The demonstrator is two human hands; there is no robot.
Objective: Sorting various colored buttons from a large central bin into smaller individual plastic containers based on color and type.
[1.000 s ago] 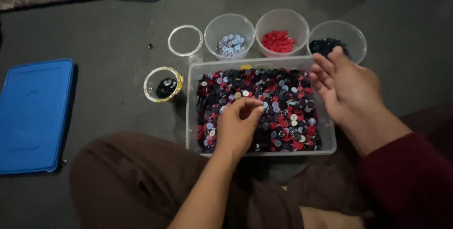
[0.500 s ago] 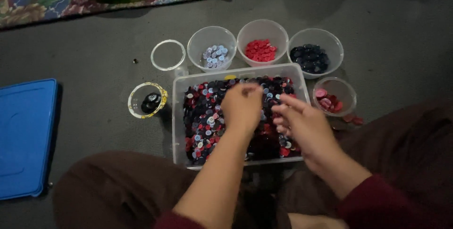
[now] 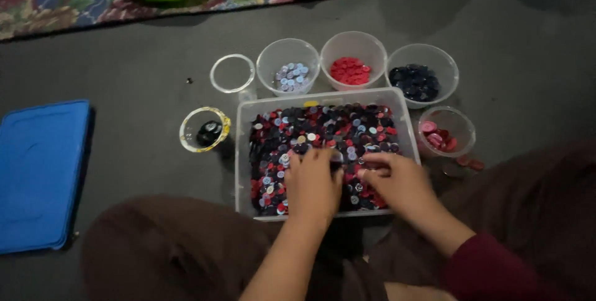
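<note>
I see my left hand (image 3: 313,183) and right hand (image 3: 397,183) both resting palm-down in the clear rectangular bin (image 3: 245,152), side by side, fingers curled into the mixed buttons (image 3: 323,130) that fill it; whether either fingertip pinches a button, I cannot tell. The bin sits on the grey floor (image 3: 124,71) directly before my knees, within short reach. Behind it stand three clear cups: pale blue buttons (image 3: 290,76), red buttons (image 3: 349,70), dark buttons (image 3: 415,82). One colour per cup suggests sorting. A blue lid (image 3: 37,174) lies well apart at left
</note>
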